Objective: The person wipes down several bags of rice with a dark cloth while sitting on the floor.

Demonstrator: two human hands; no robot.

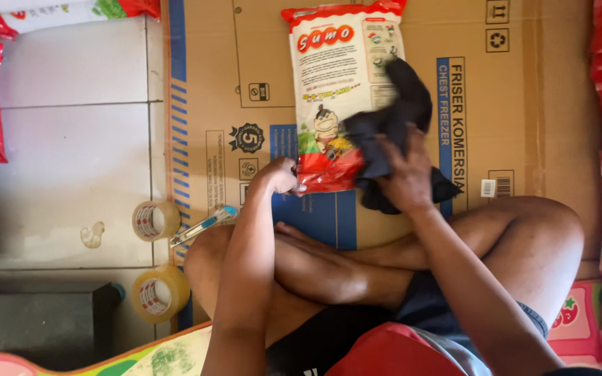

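On flattened cardboard point(524, 139), left hand point(278, 175) pinches the bag's point(336, 76) near edge; right hand's point(405, 177) fingers clutch a dark cloth point(398, 104).

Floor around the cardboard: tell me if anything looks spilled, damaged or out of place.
One thing stands out: a pale dried stain on the floor tile, just left of the upper tape roll. The white and red bag, held by the left hand and wiped by the right hand with a dark cloth, looks intact.

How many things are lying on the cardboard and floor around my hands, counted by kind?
White-and-red bag, held by left hand: 1
Dark cloth, under right hand: 1
Tape rolls: 2
Utility knife: 1
Total: 5
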